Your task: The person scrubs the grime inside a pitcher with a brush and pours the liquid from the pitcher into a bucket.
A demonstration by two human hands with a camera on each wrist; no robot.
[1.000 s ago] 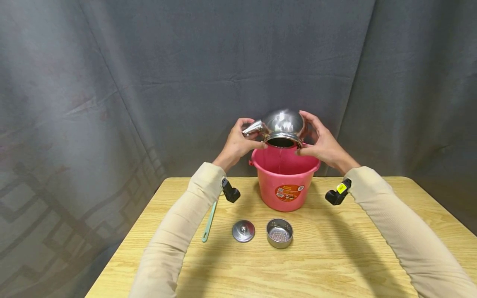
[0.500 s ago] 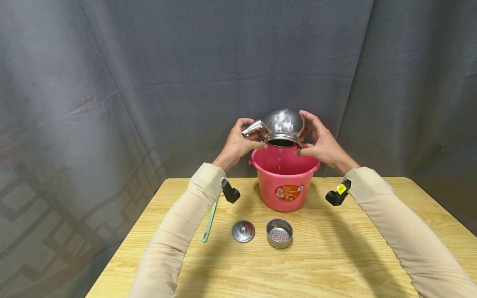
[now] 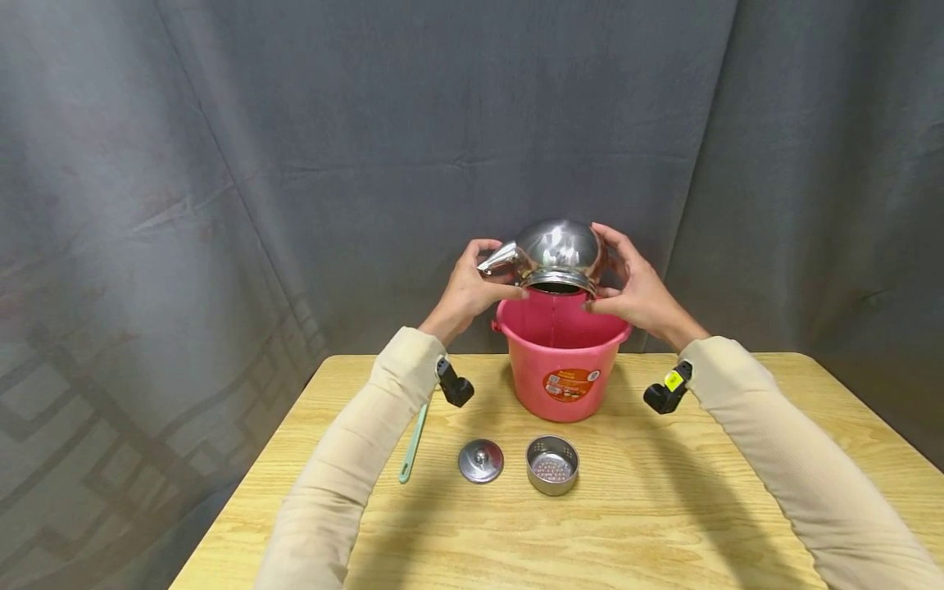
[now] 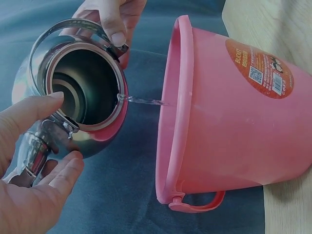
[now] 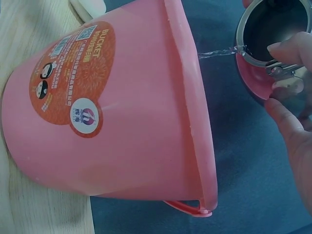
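Observation:
A shiny metal teapot (image 3: 558, 246) is tipped over above a pink bucket (image 3: 564, 377), its round mouth facing down and toward me. Water (image 4: 146, 101) runs in a thin stream from the rim into the bucket. My left hand (image 3: 469, 283) grips the pot on its spout side, thumb at the rim and fingers beneath the spout (image 4: 31, 156). On the opposite side my right hand (image 3: 640, 287) holds the body, its thumb by the rim. The pot's wire handle (image 4: 68, 23) lies against the mouth in the left wrist view. The bucket's inside bottom is hidden.
On the wooden table (image 3: 634, 524), in front of the bucket, lie a round metal lid (image 3: 481, 460) and a perforated metal strainer cup (image 3: 552, 465). A pale green handle (image 3: 414, 447) lies left, partly behind my left forearm. A grey curtain (image 3: 442, 123) hangs behind.
Both hands keep the teapot tipped in nearly the same place. Its mouth has turned slightly further down, and the water stream looks thinner in the head view.

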